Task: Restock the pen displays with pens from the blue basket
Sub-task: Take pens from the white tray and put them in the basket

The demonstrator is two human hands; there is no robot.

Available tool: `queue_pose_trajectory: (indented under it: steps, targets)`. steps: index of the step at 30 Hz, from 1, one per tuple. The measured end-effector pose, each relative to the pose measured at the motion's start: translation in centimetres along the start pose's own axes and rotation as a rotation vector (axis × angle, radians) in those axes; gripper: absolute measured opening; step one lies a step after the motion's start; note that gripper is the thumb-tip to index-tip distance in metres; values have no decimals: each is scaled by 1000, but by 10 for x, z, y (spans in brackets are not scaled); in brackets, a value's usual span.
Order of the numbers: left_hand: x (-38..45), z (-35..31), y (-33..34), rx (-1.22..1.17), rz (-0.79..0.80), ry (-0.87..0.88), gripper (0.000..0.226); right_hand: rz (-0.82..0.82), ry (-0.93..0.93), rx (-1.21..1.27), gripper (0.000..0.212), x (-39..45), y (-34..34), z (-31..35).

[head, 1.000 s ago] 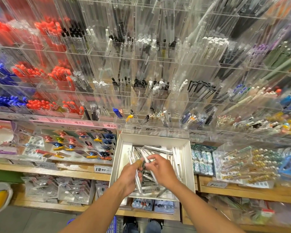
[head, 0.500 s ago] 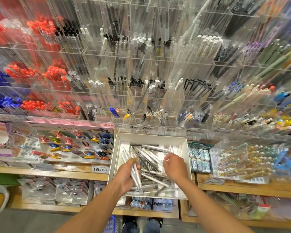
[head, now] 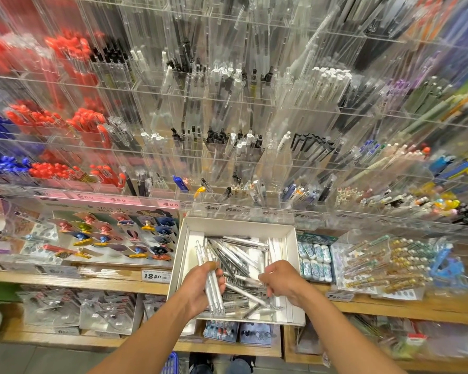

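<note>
Right hand (head: 280, 279) dropped back into white box (head: 238, 225), pinching another pen (head: 247, 279); left hand (head: 204, 286) grips bundle (head: 212, 290), nearly enough to restock.

Two hands: left hand (head: 203, 286), right hand (head: 281, 282). One white box (head: 238, 225). Too many loose pens (head: 235, 252) inside to count. One small bunch of pens (head: 212, 288) in left hand. One blue basket (head: 170, 364), corner only. Two wooden shelves (head: 114, 283).

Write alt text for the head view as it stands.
Left hand grips a bundle of clear pens over an open white box of loose pens, while the right hand picks at one. Acrylic pen displays fill the wall above.
</note>
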State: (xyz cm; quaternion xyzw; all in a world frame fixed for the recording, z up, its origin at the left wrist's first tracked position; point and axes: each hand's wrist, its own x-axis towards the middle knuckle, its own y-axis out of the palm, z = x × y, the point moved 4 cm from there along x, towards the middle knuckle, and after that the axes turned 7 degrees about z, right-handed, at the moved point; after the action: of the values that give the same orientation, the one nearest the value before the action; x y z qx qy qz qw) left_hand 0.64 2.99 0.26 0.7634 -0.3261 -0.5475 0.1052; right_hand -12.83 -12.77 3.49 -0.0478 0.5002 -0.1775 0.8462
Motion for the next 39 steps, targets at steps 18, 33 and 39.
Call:
queue_pose_trajectory:
  steps: [18,33,39]
  targets:
    - [-5,0,8,-76,-26,42,18,-66,-349,-51,4,-9,44,13]
    - [2,-9,-10,-61,-60,64,20,-327,-84,-369,16,61,10,5]
    - [1,-6,-8,-23,-78,50,18,-107,-131,-489,36,35,-1,-2]
